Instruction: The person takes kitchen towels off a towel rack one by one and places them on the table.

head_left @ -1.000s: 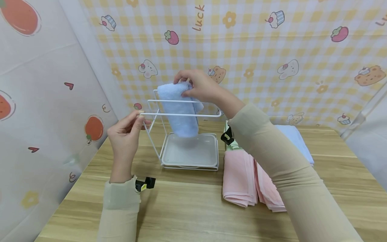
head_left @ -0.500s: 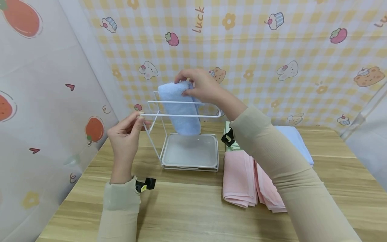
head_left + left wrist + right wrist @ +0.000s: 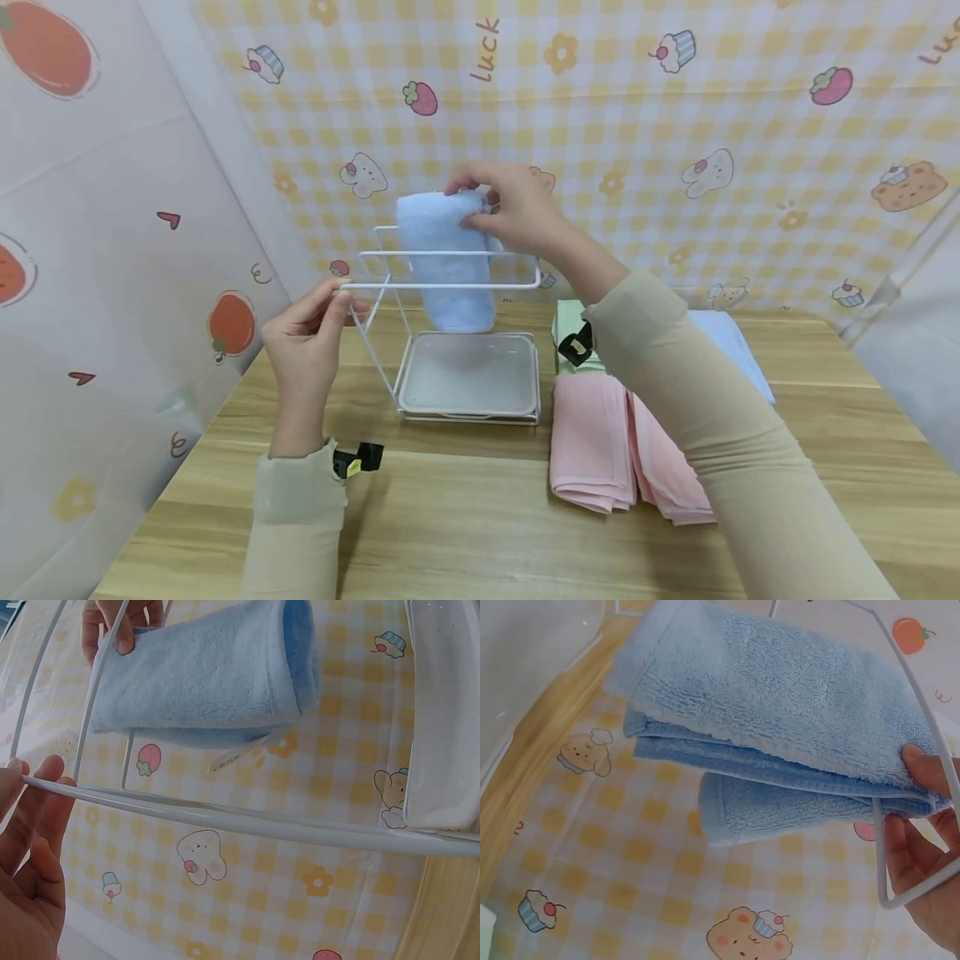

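Observation:
A folded light-blue towel (image 3: pixel 453 271) hangs over the back rail of a white wire rack (image 3: pixel 450 287). My right hand (image 3: pixel 517 208) pinches the towel's top fold at its right side, thumb in front and fingers behind. The right wrist view shows the towel's layers (image 3: pixel 772 697) hanging on both sides of the rail, thumb and fingers gripping near the fold. My left hand (image 3: pixel 303 333) pinches the rack's front left corner between thumb and fingers. In the left wrist view a small white tag (image 3: pixel 236 754) sticks out from under the towel.
A grey tray (image 3: pixel 472 375) sits in the rack's base, below the towel. Right of the rack lie folded pink towels (image 3: pixel 592 433), a green one (image 3: pixel 568 321) and another light-blue one (image 3: pixel 727 342), partly behind my right sleeve. A patterned cloth backdrop (image 3: pixel 600 108) stands close behind.
My right hand and the towel have shifted slightly right and up along the back rail, and the towel's lower end sits higher. The left hand keeps its hold on the rack corner.

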`<state>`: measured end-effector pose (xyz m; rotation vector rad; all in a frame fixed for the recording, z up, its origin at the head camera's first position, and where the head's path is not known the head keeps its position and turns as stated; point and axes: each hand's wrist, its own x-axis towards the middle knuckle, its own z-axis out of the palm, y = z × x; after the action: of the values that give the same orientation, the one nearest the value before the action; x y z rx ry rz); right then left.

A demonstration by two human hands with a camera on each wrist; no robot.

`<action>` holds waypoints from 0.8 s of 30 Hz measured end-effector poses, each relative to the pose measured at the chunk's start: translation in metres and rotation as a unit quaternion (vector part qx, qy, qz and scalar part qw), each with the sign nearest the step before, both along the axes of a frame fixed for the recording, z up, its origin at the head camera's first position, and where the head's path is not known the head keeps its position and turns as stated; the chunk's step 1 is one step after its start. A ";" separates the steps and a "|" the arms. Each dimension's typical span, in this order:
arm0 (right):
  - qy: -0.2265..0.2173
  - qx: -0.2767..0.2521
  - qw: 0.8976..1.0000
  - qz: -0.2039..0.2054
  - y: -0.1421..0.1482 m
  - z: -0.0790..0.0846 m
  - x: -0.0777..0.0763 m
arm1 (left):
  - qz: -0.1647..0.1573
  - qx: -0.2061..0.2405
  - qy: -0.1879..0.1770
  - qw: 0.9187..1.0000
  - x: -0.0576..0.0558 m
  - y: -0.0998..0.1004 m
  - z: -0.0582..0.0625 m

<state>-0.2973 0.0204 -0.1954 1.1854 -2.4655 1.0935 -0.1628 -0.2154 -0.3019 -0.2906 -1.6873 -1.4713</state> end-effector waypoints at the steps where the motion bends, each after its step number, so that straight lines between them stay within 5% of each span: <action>1: -0.002 -0.007 1.000 0.005 0.001 -0.001 0.000 | -0.001 0.003 0.000 1.000 0.000 0.000 0.000; 16: -0.009 -0.072 0.997 0.011 0.020 -0.008 -0.002 | 0.011 -0.009 -0.001 1.000 -0.001 -0.001 0.000; 24: 0.021 -0.100 0.995 0.006 0.038 -0.011 0.001 | 0.010 -0.009 -0.001 1.000 -0.001 -0.001 0.000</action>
<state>-0.2963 0.0589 -0.2059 1.1525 -2.2586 1.2715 -0.1638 -0.2162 -0.3019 -0.2806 -1.7007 -1.4433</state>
